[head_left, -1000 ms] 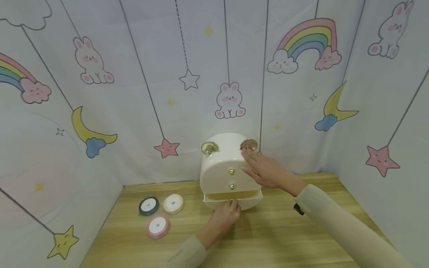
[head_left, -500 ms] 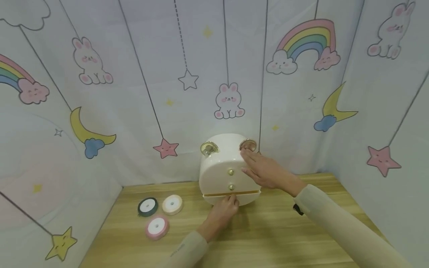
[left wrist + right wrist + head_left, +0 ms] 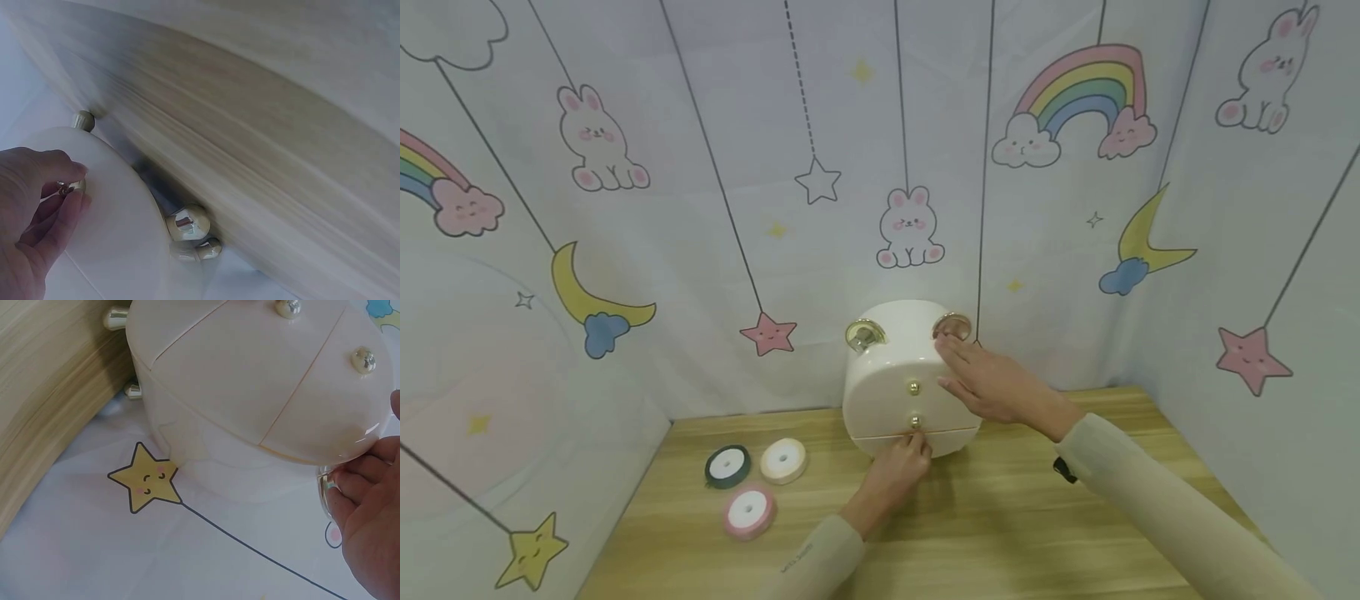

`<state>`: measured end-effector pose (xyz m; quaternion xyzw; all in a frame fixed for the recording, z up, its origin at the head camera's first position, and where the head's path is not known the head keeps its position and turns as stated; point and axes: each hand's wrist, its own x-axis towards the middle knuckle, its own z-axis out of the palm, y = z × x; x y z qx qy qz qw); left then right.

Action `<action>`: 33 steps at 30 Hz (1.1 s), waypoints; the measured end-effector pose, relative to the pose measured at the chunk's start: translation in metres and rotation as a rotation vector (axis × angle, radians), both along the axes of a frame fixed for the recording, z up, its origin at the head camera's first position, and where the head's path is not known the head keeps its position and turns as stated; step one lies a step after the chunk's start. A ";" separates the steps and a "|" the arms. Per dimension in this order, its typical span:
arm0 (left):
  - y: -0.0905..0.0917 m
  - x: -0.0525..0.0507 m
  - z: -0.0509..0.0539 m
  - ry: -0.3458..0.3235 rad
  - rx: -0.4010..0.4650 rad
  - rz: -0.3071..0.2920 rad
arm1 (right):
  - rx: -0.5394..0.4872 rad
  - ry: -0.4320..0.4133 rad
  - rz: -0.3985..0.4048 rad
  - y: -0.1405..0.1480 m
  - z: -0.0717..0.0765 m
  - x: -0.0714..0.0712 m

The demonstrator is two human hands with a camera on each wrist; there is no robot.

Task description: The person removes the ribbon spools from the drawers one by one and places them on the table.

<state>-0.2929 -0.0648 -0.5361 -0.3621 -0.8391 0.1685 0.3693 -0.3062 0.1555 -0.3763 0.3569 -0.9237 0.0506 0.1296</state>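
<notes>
A glossy white rounded storage box (image 3: 880, 396) with gold ear shapes stands at the back of the table. Its bottom drawer (image 3: 953, 442) sits flush with the front. My left hand (image 3: 898, 472) is at that drawer; in the left wrist view, thumb and fingers pinch its small gold knob (image 3: 77, 185). With fingers extended, my right hand (image 3: 1000, 385) rests on the box's upper right side, beside the right gold ear (image 3: 953, 323). The right wrist view shows the upper drawer knobs (image 3: 364, 360) untouched and gold feet (image 3: 116, 319) beneath the box.
Three ribbon rolls lie left of the box on the wooden table (image 3: 1037, 533): a dark green roll (image 3: 747, 473), a cream roll (image 3: 796, 472) and a pink roll (image 3: 763, 525). A printed fabric backdrop (image 3: 715, 367) rises right behind the box and along both sides.
The bottom drawer has slid from partly out to flush with the box, the left hand moving in with it. My right hand has stayed against the box.
</notes>
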 end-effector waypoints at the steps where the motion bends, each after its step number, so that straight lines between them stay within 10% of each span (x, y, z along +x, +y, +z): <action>1: 0.000 0.000 0.000 0.002 0.002 0.002 | -0.002 -0.003 0.001 0.000 0.000 0.001; 20: -0.004 -0.003 -0.002 0.015 0.005 0.011 | -0.003 0.019 0.000 -0.004 -0.003 -0.002; 33: -0.015 0.020 0.020 -0.051 0.132 -0.065 | -0.021 0.010 -0.010 -0.003 -0.001 -0.002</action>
